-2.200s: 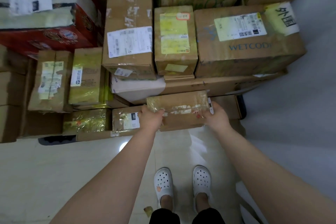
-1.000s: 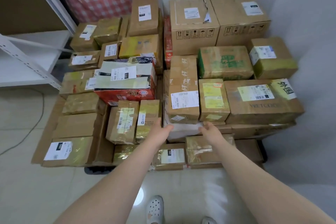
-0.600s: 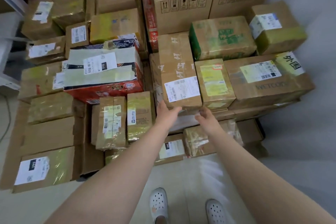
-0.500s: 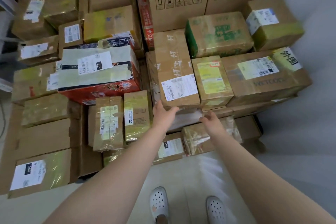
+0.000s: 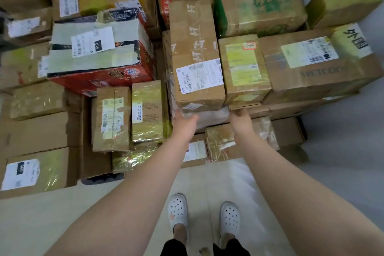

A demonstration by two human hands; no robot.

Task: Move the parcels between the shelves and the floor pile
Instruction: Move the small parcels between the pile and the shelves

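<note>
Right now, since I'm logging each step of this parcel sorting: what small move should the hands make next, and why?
Probably slide both hands under the near end of the long brown box and lift. The left hand and right hand flank its lower front edge, by the white parcel, and neither plainly grips anything yet.

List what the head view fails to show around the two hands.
Head view, all:
- Right hand: fingertips curl out of sight; grip unclear.
- White parcel: mostly covered by the tall parcel above.
- Tall parcel's label: print too small, blurred.
- Shelves: outside the frame.
</note>
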